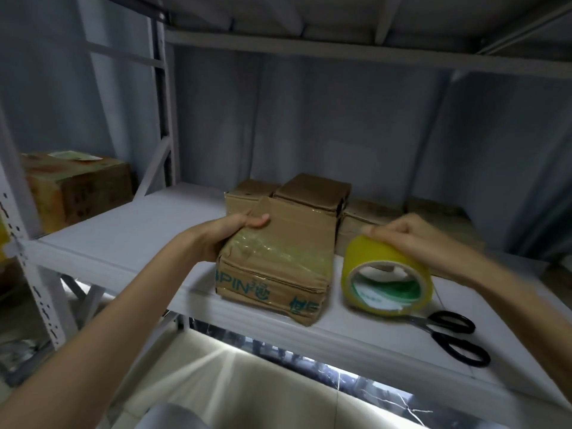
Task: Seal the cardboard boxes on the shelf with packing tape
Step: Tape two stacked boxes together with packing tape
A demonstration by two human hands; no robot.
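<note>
Presently, at frame centre: brown cardboard box with teal print (272,261), top glossy with clear tape, lying at the front edge of the pale grey metal shelf (117,243). Left hand (229,230) grips its left side, thumb curled over the top. Right of it: yellow roll of packing tape (387,274), tilted, grasped from above by the right hand (411,233). Lower right: black-handled scissors (448,335) flat on the shelf. Behind: several smaller brown cardboard boxes (312,190). Upper left: large printed carton (77,187).
</note>
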